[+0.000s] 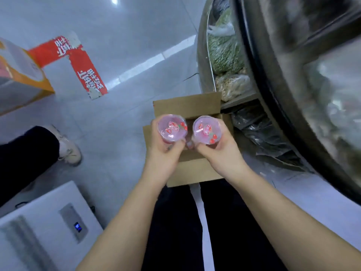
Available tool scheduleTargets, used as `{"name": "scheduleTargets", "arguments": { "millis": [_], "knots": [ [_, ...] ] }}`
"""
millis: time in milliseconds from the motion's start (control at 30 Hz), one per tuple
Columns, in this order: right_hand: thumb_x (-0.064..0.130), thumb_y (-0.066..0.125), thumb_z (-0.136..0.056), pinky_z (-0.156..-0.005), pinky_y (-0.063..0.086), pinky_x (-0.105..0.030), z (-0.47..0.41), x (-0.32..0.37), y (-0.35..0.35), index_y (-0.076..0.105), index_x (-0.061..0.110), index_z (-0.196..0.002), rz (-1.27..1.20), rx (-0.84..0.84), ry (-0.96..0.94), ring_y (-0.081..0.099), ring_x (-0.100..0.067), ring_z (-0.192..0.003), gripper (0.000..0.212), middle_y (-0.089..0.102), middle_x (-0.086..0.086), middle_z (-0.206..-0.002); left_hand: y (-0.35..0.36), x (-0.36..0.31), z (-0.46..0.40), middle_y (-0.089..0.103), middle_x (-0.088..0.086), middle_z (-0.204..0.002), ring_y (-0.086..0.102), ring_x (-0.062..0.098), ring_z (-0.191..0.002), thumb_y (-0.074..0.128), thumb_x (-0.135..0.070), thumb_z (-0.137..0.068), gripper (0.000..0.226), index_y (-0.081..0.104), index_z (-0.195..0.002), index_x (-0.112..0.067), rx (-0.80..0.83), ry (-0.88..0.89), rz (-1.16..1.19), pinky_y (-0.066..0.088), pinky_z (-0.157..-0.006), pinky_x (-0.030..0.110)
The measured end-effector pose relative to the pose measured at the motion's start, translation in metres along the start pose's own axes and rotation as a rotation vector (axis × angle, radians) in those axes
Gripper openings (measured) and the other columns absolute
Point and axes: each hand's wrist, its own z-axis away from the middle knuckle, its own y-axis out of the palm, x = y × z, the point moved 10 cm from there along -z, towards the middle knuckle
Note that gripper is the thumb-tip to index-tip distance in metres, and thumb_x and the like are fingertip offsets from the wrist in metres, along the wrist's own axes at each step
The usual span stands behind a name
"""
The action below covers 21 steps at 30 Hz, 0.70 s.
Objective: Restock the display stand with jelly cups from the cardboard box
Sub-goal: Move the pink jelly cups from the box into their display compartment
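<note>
While both hands hold pink jelly cups above the open cardboard box (187,108), the left hand (163,147) grips one jelly cup (172,128) and the right hand (218,149) another (207,131). At 3 o'clock the blurred display stand (293,75) crowds close; open floor (117,55) lies toward 10 o'clock.

Two pink jelly cups (172,128) (207,130), one open cardboard box (187,106), two hands (166,151) (222,153).
</note>
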Motion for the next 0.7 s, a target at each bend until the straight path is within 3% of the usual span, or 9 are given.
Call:
{"name": "scheduleTargets", "arguments": {
  "millis": [100, 200, 267, 367, 467, 600, 700],
  "knots": [
    [-0.006, 0.066, -0.064, -0.078, 0.050, -0.033, 0.055, 0.110, -0.012, 0.055, 0.011, -0.097, 0.072, 0.005, -0.131, 0.062, -0.017, -0.085, 0.039, 0.063, -0.001, -0.090, 0.009, -0.117, 0.032, 0.061, -0.030, -0.087, 0.058, -0.014, -0.075, 0.060, 0.011, -0.069, 0.052, 0.039, -0.099, -0.026, 0.045, 0.133, -0.064, 0.044, -0.064, 0.002],
    [0.004, 0.071, -0.064, -0.068, 0.051, -0.018, 0.109, 0.205, -0.046, 0.053, 0.016, -0.099, 0.031, -0.098, -0.252, 0.062, -0.001, -0.079, 0.041, 0.063, 0.016, -0.088, 0.030, -0.211, 0.055, 0.059, -0.033, -0.079, 0.059, -0.013, -0.066, 0.068, 0.000, -0.067, 0.046, 0.037, -0.096, -0.017, 0.099, 0.231, -0.054, 0.043, -0.056, 0.001],
    [0.012, 0.074, -0.065, -0.067, 0.047, -0.007, 0.142, 0.258, -0.076, 0.052, 0.026, -0.099, 0.004, -0.185, -0.345, 0.061, 0.008, -0.080, 0.042, 0.062, 0.025, -0.090, 0.052, -0.269, 0.066, 0.060, -0.032, -0.082, 0.059, -0.012, -0.072, 0.076, -0.009, -0.064, 0.046, 0.042, -0.095, -0.016, 0.151, 0.334, -0.100, 0.044, -0.060, 0.003],
    [0.018, 0.079, -0.063, -0.069, 0.045, -0.007, 0.183, 0.310, -0.130, 0.054, 0.034, -0.094, -0.050, -0.308, -0.452, 0.061, 0.007, -0.079, 0.043, 0.065, 0.022, -0.089, 0.102, -0.338, 0.075, 0.064, -0.021, -0.093, 0.061, -0.004, -0.087, 0.077, -0.021, -0.065, 0.041, 0.051, -0.096, -0.025, 0.253, 0.443, -0.155, 0.045, -0.075, 0.009],
    [0.034, 0.081, -0.058, -0.068, 0.046, -0.009, 0.217, 0.343, -0.189, 0.057, 0.042, -0.091, -0.042, -0.443, -0.526, 0.061, 0.006, -0.077, 0.041, 0.067, 0.021, -0.085, 0.162, -0.393, 0.086, 0.063, -0.006, -0.106, 0.060, 0.006, -0.102, 0.075, -0.017, -0.070, 0.040, 0.056, -0.100, -0.034, 0.345, 0.581, -0.205, 0.045, -0.087, 0.018],
    [0.040, 0.076, -0.059, -0.077, 0.049, -0.030, 0.250, 0.362, -0.267, 0.053, 0.046, -0.094, -0.066, -0.610, -0.571, 0.058, -0.006, -0.082, 0.043, 0.062, 0.013, -0.089, 0.241, -0.435, 0.094, 0.060, -0.013, -0.109, 0.059, 0.002, -0.102, 0.071, -0.010, -0.071, 0.050, 0.052, -0.108, -0.036, 0.466, 0.659, -0.203, 0.045, -0.085, 0.014],
    [0.040, 0.075, -0.060, -0.077, 0.047, -0.014, 0.270, 0.373, -0.325, 0.048, 0.044, -0.099, 0.023, -0.745, -0.593, 0.059, 0.004, -0.085, 0.047, 0.062, 0.020, -0.094, 0.294, -0.449, 0.092, 0.057, -0.024, -0.106, 0.059, 0.006, -0.102, 0.071, -0.015, -0.069, 0.055, 0.045, -0.108, -0.043, 0.523, 0.651, -0.259, 0.050, -0.089, 0.030]
  ]
}}
